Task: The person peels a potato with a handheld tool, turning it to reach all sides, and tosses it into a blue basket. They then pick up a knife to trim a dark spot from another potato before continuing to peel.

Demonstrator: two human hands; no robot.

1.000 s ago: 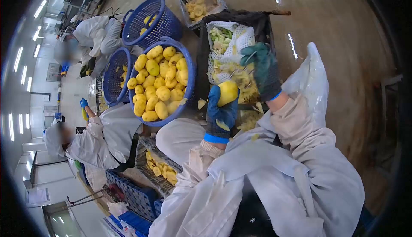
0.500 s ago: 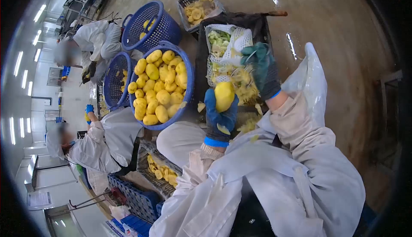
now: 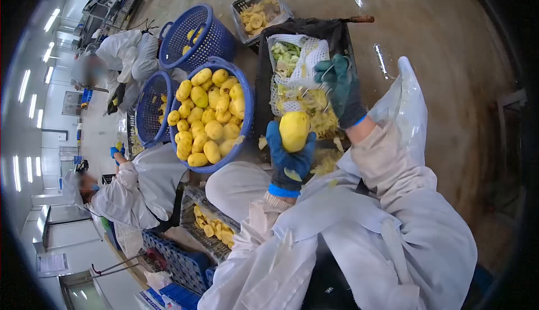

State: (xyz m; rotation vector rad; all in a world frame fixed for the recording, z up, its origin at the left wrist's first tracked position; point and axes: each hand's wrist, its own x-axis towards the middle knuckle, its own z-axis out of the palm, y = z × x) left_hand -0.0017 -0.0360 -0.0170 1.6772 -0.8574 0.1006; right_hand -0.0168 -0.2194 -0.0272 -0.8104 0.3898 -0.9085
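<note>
My left hand (image 3: 290, 158), in a blue glove, cups a smooth yellow fruit (image 3: 295, 131) that looks like a mango, peeled at least in part. A pale strip of peel (image 3: 292, 173) clings to the glove below it. Up and to the right, my right hand (image 3: 341, 88), in a green and dark blue glove, is closed around a thin metal tool (image 3: 327, 106), possibly a peeler; glove and blur hide most of it. Under both hands is a dark-lined crate (image 3: 264, 77) with white foam netting (image 3: 315, 57), green pieces and yellow peelings (image 3: 320, 120).
A blue basket (image 3: 251, 113) full of yellow fruit stands to the left, beside two more blue baskets (image 3: 209, 38) (image 3: 147, 105). Crates of yellow pieces stand at the top (image 3: 259, 15) and lower left (image 3: 212, 226). Two people (image 3: 132, 192) (image 3: 132, 52) sit on the left. Wet floor (image 3: 432, 52) lies right.
The yellow fruit has turned slightly in my left hand, which sits a little lower. My right hand stays beside it, shifted slightly, with its fingers posed differently.
</note>
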